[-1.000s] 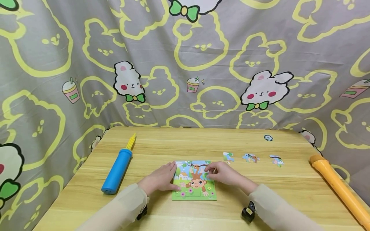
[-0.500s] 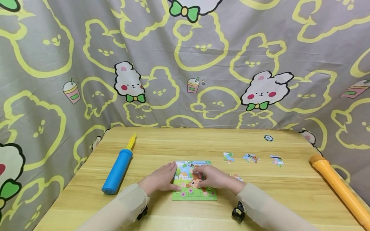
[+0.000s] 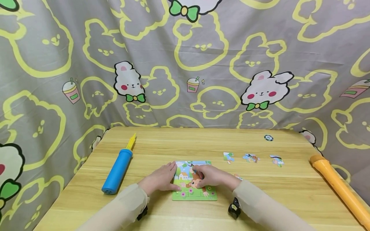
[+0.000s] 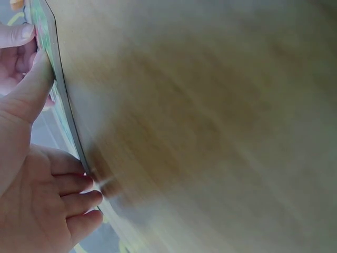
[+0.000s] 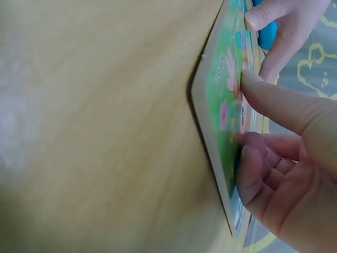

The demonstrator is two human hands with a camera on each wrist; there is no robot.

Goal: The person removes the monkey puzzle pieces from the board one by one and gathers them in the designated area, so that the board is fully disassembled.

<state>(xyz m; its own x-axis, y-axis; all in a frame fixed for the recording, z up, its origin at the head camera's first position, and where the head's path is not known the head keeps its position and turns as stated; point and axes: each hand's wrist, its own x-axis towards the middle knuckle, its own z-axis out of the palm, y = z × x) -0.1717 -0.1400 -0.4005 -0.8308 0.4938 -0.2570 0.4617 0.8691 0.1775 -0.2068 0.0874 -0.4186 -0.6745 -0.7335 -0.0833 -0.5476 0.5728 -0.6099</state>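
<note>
A jigsaw puzzle (image 3: 185,194) of an upside-down monkey lies flat on the wooden table, in a thin board with a green lower edge. My left hand (image 3: 158,179) rests at its left side, thumb on the lower left of the picture and fingers along the edge. Over the middle right of the picture is my right hand (image 3: 215,176). Its thumb and bent fingertips touch the monkey at two spots, as the right wrist view shows around the puzzle's surface (image 5: 224,110). I cannot tell whether they pinch a piece. The right hand hides the monkey's body.
Loose puzzle pieces lie to the right: a green-blue one (image 3: 228,157), one with a branch (image 3: 251,158), a darker one (image 3: 277,160); another (image 3: 238,176) shows behind the right wrist. A round chip (image 3: 268,138) lies farther back, a blue pump (image 3: 117,173) left, an orange tube (image 3: 336,186) right.
My right hand has moved left from the puzzle's right edge onto the monkey, uncovering part of a loose piece behind the wrist. My left hand stays put.
</note>
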